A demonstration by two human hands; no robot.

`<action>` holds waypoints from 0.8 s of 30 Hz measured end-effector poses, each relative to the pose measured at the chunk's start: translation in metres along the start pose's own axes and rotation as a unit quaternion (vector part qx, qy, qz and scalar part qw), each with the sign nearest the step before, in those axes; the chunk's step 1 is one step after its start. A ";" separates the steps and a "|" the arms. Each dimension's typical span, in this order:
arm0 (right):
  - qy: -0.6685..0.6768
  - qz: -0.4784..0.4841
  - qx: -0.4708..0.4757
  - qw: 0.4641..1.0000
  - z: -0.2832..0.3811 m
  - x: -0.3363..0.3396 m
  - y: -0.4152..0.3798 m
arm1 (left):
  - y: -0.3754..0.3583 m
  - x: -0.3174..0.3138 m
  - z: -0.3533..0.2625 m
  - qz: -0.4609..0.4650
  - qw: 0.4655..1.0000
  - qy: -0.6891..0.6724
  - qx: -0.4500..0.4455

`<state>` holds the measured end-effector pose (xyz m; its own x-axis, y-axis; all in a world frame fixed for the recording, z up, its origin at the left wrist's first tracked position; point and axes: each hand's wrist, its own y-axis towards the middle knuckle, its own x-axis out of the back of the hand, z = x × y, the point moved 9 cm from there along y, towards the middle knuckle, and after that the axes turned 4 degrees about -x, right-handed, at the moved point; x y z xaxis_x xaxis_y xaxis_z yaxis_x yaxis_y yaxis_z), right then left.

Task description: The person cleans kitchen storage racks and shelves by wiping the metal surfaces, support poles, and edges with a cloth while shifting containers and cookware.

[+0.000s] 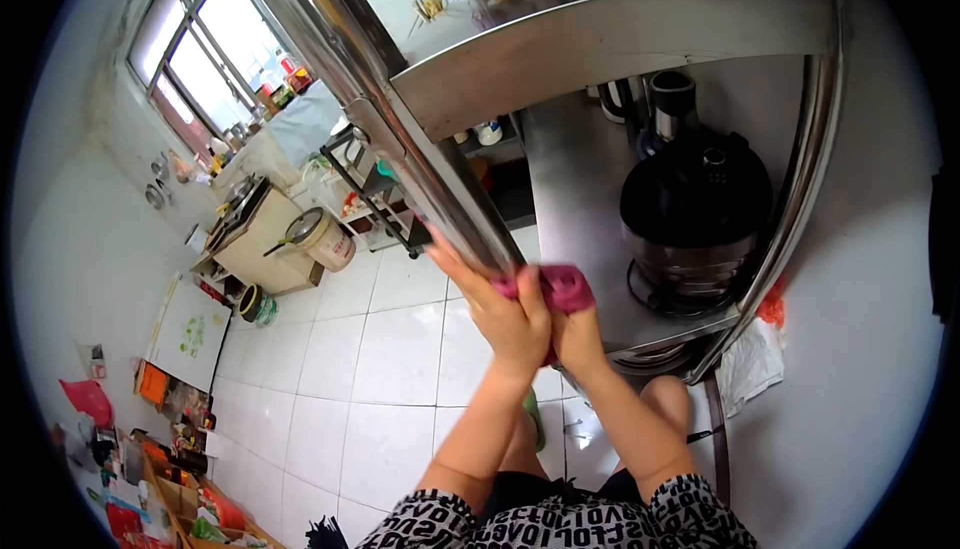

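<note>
A crumpled pink cloth (567, 288) is wrapped round the lower part of a shiny metal post (455, 204) of a steel shelf unit. My left hand (508, 319) lies against the post, its fingers pressing the cloth there. Just to the right, my right hand (577, 334) holds the other part of the cloth, its fingers mostly hidden behind the pink folds. Beside the hands is the lower steel shelf (590, 199), which carries a black and silver appliance (695, 214).
The upper shelf's steel edge (620, 49) crosses above my hands. A white bag (752, 364) hangs by the right post. Farther left stand a dark rolling rack (375, 189), a lidded bucket (325, 241) and a stove cabinet (265, 239). Boxes and clutter (180, 494) lie lower left.
</note>
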<state>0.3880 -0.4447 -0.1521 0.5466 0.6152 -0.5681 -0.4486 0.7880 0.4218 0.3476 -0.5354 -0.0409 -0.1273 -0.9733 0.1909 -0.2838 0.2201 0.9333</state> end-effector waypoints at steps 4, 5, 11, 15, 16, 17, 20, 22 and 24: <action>-0.061 -0.044 0.047 0.996 -0.013 0.023 -0.028 | -0.033 -0.009 0.019 0.058 0.990 -0.071 0.106; -0.053 -0.044 0.007 0.998 -0.014 0.020 -0.027 | -0.026 -0.008 0.019 0.058 0.989 -0.093 0.101; -0.006 0.025 0.030 0.999 0.070 -0.054 0.041 | 0.088 0.017 -0.016 -0.006 0.995 -0.099 -0.003; -0.078 0.018 0.025 0.997 0.064 -0.046 0.038 | 0.082 0.014 -0.010 -0.029 0.986 -0.160 0.039; -0.056 0.000 0.038 0.998 0.050 -0.035 0.027 | 0.066 0.011 -0.004 -0.031 0.986 -0.146 0.069; -0.037 -0.018 0.042 0.998 0.034 -0.023 0.015 | 0.044 0.005 0.003 -0.019 0.985 -0.138 0.100; -0.074 -0.067 0.025 0.995 -0.023 0.025 -0.023 | -0.033 -0.013 0.032 0.022 0.981 -0.126 0.145; -0.075 -0.066 0.036 0.994 -0.045 0.042 -0.041 | -0.065 -0.023 0.044 0.040 0.981 -0.125 0.145; -0.231 -0.080 -0.012 0.970 -0.063 0.065 -0.056 | -0.100 -0.020 0.058 0.062 0.979 -0.118 0.157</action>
<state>0.4042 -0.4503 -0.2567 0.8666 0.4342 -0.2459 -0.3444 0.8771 0.3349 0.3237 -0.5343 -0.1553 -0.3843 -0.9042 0.1865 -0.5259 0.3804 0.7608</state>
